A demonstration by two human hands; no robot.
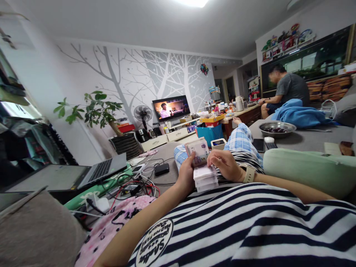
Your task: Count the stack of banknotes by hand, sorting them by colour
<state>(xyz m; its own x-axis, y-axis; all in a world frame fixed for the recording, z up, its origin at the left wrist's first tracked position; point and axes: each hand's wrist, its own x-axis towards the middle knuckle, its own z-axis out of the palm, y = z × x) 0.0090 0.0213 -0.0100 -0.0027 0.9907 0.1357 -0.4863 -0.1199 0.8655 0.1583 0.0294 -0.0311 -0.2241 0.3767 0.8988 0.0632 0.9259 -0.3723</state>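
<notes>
A thick stack of purplish banknotes point(199, 152), with a 5 printed on the top one, stands tilted over my lap. My left hand point(185, 173) is closed round its left side, thumb across the front. From the stack's lower edge, several notes are folded down towards me in a pale fan point(205, 178). My right hand point(226, 165) is at the right side of the stack, fingers curled and fingertips pinching at the notes where they bend. A pale watch point(248, 174) is on the right wrist.
On the left lie a laptop point(102, 170), a black box point(161, 169) and tangled cables. To the right are a green cushion point(303, 172), a phone point(258, 145) and a metal bowl point(277, 129) of dark round fruit. Another person point(290, 89) sits farther back at a cluttered table.
</notes>
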